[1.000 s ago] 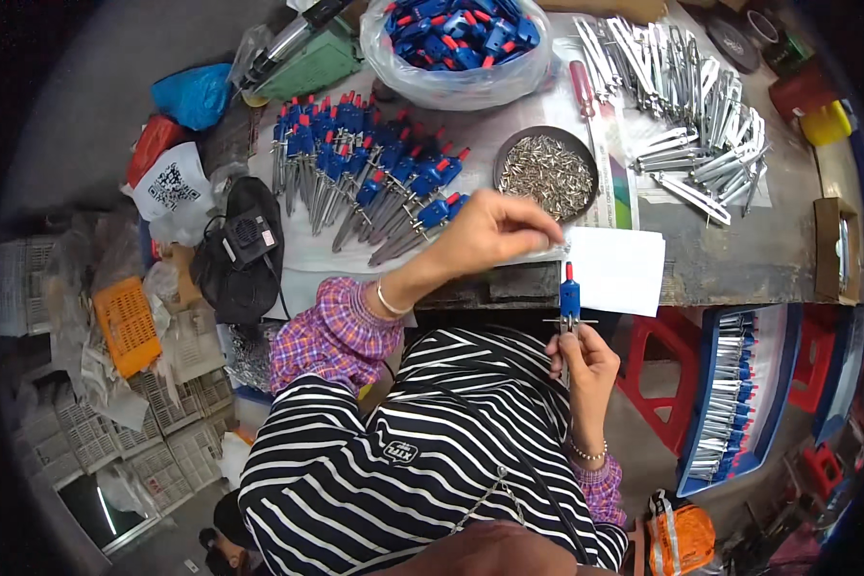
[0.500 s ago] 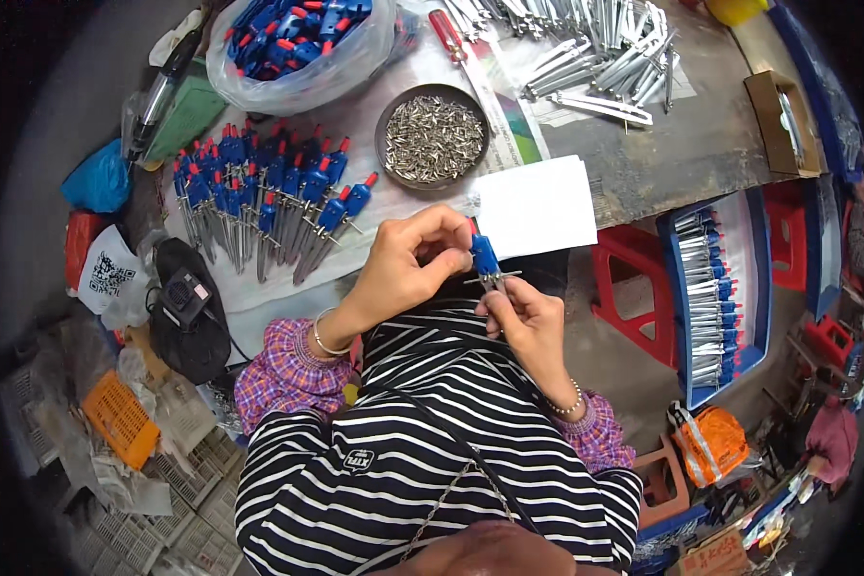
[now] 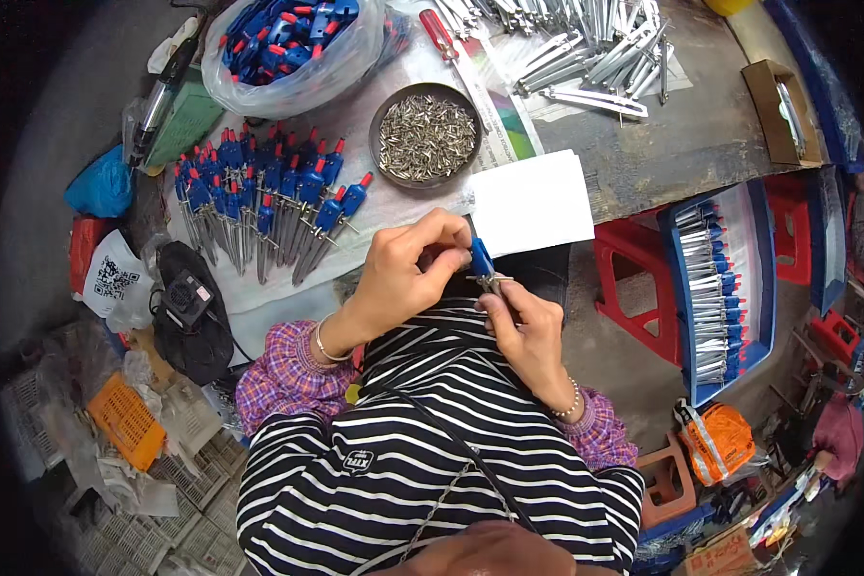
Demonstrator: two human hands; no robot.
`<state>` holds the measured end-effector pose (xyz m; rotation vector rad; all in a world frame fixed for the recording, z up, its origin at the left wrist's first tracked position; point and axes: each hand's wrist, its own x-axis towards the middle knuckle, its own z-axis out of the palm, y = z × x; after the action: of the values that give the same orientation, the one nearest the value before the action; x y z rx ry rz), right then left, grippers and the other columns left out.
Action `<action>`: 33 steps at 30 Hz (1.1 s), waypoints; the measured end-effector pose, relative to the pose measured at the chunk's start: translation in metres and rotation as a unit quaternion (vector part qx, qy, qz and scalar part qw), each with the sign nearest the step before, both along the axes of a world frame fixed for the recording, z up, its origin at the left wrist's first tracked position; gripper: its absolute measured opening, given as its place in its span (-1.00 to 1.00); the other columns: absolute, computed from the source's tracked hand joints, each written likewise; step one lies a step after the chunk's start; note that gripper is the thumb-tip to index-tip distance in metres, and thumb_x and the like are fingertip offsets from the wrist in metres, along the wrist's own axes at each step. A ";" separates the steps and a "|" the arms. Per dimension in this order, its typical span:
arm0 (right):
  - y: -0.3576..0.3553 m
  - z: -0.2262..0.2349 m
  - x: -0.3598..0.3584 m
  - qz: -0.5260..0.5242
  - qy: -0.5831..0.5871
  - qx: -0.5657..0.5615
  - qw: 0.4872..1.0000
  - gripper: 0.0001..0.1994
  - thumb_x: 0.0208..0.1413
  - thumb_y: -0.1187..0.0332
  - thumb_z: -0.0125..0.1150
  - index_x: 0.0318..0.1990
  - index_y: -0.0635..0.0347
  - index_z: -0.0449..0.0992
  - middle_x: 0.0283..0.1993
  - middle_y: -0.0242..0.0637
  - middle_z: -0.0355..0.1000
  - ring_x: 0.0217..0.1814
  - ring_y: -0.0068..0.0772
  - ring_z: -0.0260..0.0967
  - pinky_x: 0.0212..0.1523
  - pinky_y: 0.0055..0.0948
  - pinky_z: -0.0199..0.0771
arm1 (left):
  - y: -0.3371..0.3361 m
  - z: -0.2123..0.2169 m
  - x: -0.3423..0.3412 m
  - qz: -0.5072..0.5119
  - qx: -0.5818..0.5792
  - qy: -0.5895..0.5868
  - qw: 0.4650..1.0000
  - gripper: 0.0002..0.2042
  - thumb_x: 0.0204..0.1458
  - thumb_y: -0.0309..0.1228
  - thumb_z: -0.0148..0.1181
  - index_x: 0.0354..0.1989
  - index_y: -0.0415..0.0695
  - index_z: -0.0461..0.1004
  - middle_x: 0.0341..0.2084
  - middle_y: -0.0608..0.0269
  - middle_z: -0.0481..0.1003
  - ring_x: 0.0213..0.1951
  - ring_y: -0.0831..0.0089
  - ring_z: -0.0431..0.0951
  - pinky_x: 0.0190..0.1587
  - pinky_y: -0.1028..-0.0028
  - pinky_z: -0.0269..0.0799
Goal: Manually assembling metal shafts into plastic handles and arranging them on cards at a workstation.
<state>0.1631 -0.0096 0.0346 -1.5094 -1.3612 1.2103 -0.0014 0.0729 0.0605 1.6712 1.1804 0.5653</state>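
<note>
— What are the hands doing?

— I see my left hand [image 3: 408, 278] and right hand [image 3: 528, 322] meeting just above my striped shirt [image 3: 432, 451], both pinching one blue-headed compass [image 3: 483, 267] between the fingertips, close to the worktop [image 3: 682, 144] edge.

— What lies about it?

— A white card [image 3: 533, 202] just beyond it, a round dish of small metal pins [image 3: 425, 134], and a row of finished compasses [image 3: 264, 206] to my left.

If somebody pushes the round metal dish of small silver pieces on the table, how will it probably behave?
The round metal dish is shallow and wide, so it would probably slide, not tip. It is heaped with small silver pieces, so it is likely heavy for its size. The loose pieces look cylindrical; a hard push might spill some, and they may roll.
</note>
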 end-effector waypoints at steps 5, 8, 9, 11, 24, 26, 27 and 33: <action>0.000 0.002 0.001 -0.025 0.138 -0.084 0.986 -0.91 0.06 0.53 0.08 -0.36 0.40 0.48 -0.57 -0.35 0.46 -0.63 -0.71 0.32 -0.63 -0.68 0.29 | 0.004 -0.009 -0.002 0.023 -0.096 -0.114 0.989 -0.72 -0.09 -0.68 0.15 -0.15 -0.32 0.37 -0.36 0.24 0.47 -0.29 0.56 0.50 -0.22 0.60 0.45; -0.002 0.002 0.003 -0.007 0.173 -0.114 0.978 -0.88 0.08 0.52 0.06 -0.40 0.39 0.48 -0.58 -0.38 0.44 -0.63 -0.74 0.29 -0.62 -0.70 0.28 | 0.003 -0.014 -0.006 0.009 -0.199 -0.206 0.958 -0.71 -0.08 -0.68 0.15 -0.12 -0.34 0.36 -0.29 0.19 0.45 -0.23 0.55 0.48 -0.19 0.59 0.44; -0.003 0.002 0.003 0.005 0.181 -0.126 0.975 -0.87 0.09 0.51 0.05 -0.41 0.39 0.49 -0.58 -0.39 0.44 -0.64 -0.74 0.28 -0.62 -0.71 0.28 | 0.001 -0.016 -0.006 0.009 -0.197 -0.212 0.957 -0.72 -0.07 -0.67 0.15 -0.13 -0.34 0.36 -0.30 0.20 0.46 -0.26 0.56 0.48 -0.22 0.60 0.45; -0.002 0.004 0.003 0.006 0.189 -0.133 0.973 -0.86 0.10 0.51 0.04 -0.43 0.39 0.49 -0.59 -0.39 0.43 -0.64 -0.75 0.27 -0.62 -0.71 0.28 | 0.001 -0.016 -0.007 0.009 -0.195 -0.218 0.956 -0.73 -0.06 -0.67 0.15 -0.13 -0.34 0.36 -0.32 0.21 0.46 -0.29 0.56 0.49 -0.24 0.60 0.45; -0.008 -0.001 0.001 0.004 0.204 -0.126 0.971 -0.83 0.11 0.51 0.03 -0.47 0.39 0.49 -0.61 -0.39 0.42 -0.66 -0.75 0.24 -0.66 -0.71 0.23 | 0.000 -0.013 -0.007 0.003 -0.212 -0.179 0.961 -0.74 -0.06 -0.65 0.17 -0.15 -0.35 0.38 -0.37 0.19 0.48 -0.37 0.56 0.51 -0.30 0.62 0.46; -0.008 0.000 0.000 0.001 0.209 -0.127 0.970 -0.83 0.11 0.51 0.03 -0.47 0.39 0.49 -0.62 -0.39 0.40 -0.66 -0.75 0.24 -0.66 -0.72 0.22 | 0.000 -0.011 -0.006 0.004 -0.208 -0.165 0.964 -0.74 -0.07 -0.64 0.17 -0.16 -0.36 0.39 -0.38 0.20 0.49 -0.38 0.56 0.51 -0.30 0.62 0.46; -0.008 0.000 0.000 -0.003 0.214 -0.126 0.969 -0.83 0.11 0.51 0.03 -0.46 0.39 0.49 -0.64 -0.40 0.39 -0.67 -0.75 0.24 -0.67 -0.73 0.20 | 0.002 -0.009 -0.005 0.000 -0.215 -0.159 0.964 -0.75 -0.07 -0.64 0.17 -0.17 -0.36 0.39 -0.39 0.21 0.49 -0.39 0.57 0.51 -0.31 0.62 0.46; -0.007 -0.001 0.002 0.010 0.220 -0.143 0.965 -0.83 0.11 0.50 0.03 -0.46 0.38 0.51 -0.69 -0.41 0.35 -0.68 -0.75 0.22 -0.68 -0.74 0.16 | 0.003 -0.015 -0.007 -0.006 -0.232 -0.157 0.960 -0.78 -0.05 -0.62 0.16 -0.18 -0.35 0.42 -0.42 0.23 0.50 -0.42 0.58 0.51 -0.34 0.63 0.45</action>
<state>0.1653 -0.0171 0.0333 -1.3067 -0.9361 1.6930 -0.0082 0.0761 0.0450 1.1399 0.9775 0.4792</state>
